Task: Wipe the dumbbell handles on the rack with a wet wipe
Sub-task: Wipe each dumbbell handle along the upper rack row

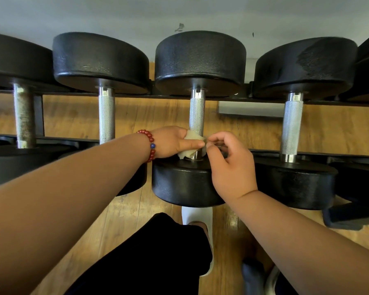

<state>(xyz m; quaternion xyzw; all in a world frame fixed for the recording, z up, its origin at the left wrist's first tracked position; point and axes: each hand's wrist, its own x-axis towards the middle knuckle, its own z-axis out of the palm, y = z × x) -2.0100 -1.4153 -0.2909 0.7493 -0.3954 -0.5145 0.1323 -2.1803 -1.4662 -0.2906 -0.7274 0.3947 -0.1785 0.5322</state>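
Observation:
Several black dumbbells lie across a dark rack [232, 98], their knurled steel handles running away from me. The middle dumbbell's handle [197, 116] has a pale wet wipe [191, 139] wrapped around its near end, just above the near weight head [185, 184]. My left hand [170, 144], with a red bead bracelet on the wrist, presses the wipe against the handle from the left. From the right, my right hand [228, 160] pinches the wipe's edge with its fingertips. The part of the handle under the wipe is hidden.
Neighbouring handles stand at the left [106, 118], far left [24, 116] and right [291, 124]. A grey wall lies behind the rack. Below is a wooden floor [124, 220], my dark trouser leg and a white shoe [197, 213].

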